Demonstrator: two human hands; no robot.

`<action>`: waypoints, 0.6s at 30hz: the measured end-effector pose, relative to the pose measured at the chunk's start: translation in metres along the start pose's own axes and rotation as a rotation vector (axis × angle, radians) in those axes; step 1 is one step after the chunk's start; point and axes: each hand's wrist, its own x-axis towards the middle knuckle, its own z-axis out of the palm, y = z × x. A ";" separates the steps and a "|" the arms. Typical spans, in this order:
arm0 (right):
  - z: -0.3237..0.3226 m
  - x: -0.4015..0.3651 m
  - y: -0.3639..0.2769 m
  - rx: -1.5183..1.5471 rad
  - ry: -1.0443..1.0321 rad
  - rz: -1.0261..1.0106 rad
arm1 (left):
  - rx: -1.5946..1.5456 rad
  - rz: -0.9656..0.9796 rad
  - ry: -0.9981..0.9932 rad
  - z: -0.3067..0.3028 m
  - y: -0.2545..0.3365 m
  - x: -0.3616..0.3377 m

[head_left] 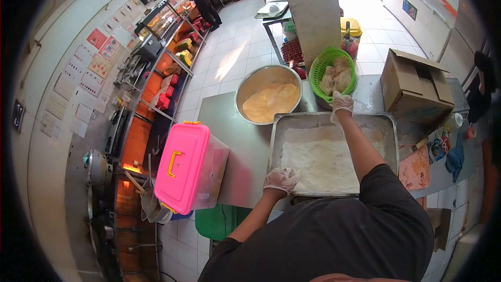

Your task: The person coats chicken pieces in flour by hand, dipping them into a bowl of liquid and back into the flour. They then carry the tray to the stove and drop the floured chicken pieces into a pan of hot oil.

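Note:
A rectangular metal tray holds a spread of white flour. At its near left corner, my left hand wears a clear plastic glove, with its fingers curled over the rim. My gloved right hand reaches across the tray to the near rim of a green plastic basket, its fingers closed at that rim. Pale pieces that look like raw chicken lie in the basket. Left of it stands a round metal bowl with an orange-tinted powder.
A clear bin with a pink lid stands at the table's left edge. An open cardboard box sits at the right, above a pink stained board. A pillar rises behind the basket. Another person stands far back.

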 end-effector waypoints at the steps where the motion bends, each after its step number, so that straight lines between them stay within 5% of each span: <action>1: 0.001 0.001 0.001 0.021 -0.010 0.008 | 0.039 0.056 0.032 0.000 0.000 0.000; 3: 0.012 0.004 0.006 -0.015 0.000 0.007 | 0.118 0.164 0.096 0.001 -0.001 -0.004; 7: 0.022 0.006 0.016 -0.319 0.012 -0.255 | -0.035 -0.011 0.007 -0.016 0.010 -0.004; 9: 0.019 0.005 0.014 -0.308 -0.016 -0.223 | -0.072 -0.130 -0.089 -0.037 0.026 -0.006; 13: 0.027 0.008 0.017 -0.158 -0.026 -0.088 | 0.035 0.126 0.071 0.017 -0.016 0.003; 18: 0.000 0.002 0.002 -0.150 -0.053 -0.068 | -0.016 0.117 0.129 0.020 -0.018 -0.002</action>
